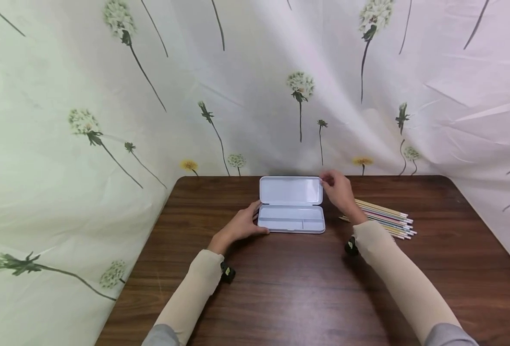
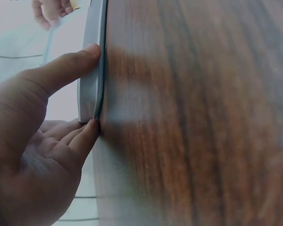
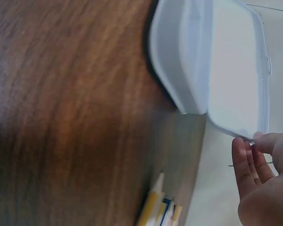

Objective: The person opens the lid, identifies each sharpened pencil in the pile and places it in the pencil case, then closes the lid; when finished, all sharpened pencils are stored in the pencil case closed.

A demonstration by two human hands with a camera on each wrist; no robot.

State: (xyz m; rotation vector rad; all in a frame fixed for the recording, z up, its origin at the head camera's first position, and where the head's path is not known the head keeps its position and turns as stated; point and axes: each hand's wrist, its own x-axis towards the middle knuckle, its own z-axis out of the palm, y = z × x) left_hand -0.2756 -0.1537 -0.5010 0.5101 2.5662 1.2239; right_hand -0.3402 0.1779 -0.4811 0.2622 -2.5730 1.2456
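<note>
- Here in the middle of the head view sits the pencil case (image 1: 291, 225), on the far part of the table (image 1: 281, 298), its lid (image 1: 287, 191) tipped up and back near the patterned cloth (image 1: 255, 86).
- Left of it, the left hand (image 1: 242, 225) has the case's near corner in a part-closed grip: thumb along the front wall, fingers bent about the end. Probably that's to keep the base from sliding.
- Upper right of the case, the right hand (image 1: 338, 191) pinches the lid's corner, thumb against fingers with hardly any gap between them. A corner far from the hinge likely gives good leverage over the lid.
- Just right of the case, partly behind the right forearm, lie the pencils (image 1: 384, 218), bunched and roughly parallel; that spot looks handy for the right hand.
- Look at that case: pale, smooth and shiny, a long rounded rectangle; metal or plastic, I cannot tell. Thin dividers make one long channel at the back and two front compartments, the shorter at right.
- The pencils are slim and straight, yellow and other colours, pale ends towards the right; the right wrist view catches a sharpened tip, lower middle.
- Below it all runs dark, streaky wood grain, glossy towards the bottom centre; behind hangs creased white cloth printed with dandelions.
</note>
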